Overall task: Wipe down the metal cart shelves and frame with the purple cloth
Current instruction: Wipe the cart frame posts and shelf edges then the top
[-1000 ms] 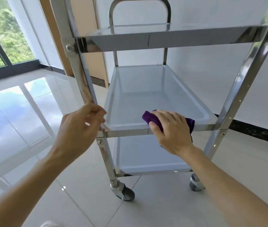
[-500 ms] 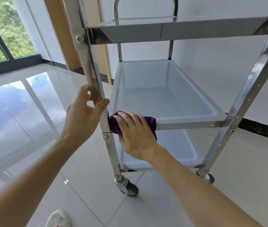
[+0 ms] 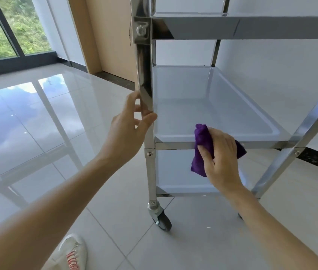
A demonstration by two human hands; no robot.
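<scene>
Head view, step: I judge I'm wiping the front rim of the shiny metal cart's middle shelf [image 3: 173,145].
Right hand [image 3: 219,155]: presses the bunched purple cloth [image 3: 201,137] on that rim, fingers curled over it.
Left hand [image 3: 129,127]: grips the polished front-left upright post [image 3: 144,75].
Next: probably slide the cloth along the rim, keeping pressure.

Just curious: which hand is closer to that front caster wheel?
Right. The right hand presses the purple cloth above the caster wheel; the left hand grips the post higher up.

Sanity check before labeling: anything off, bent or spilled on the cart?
Nothing stands out. The cart stands upright and its shelves look level and bare. The left hand grips the front post; the right hand presses the purple cloth on the middle shelf's front rail.
</scene>
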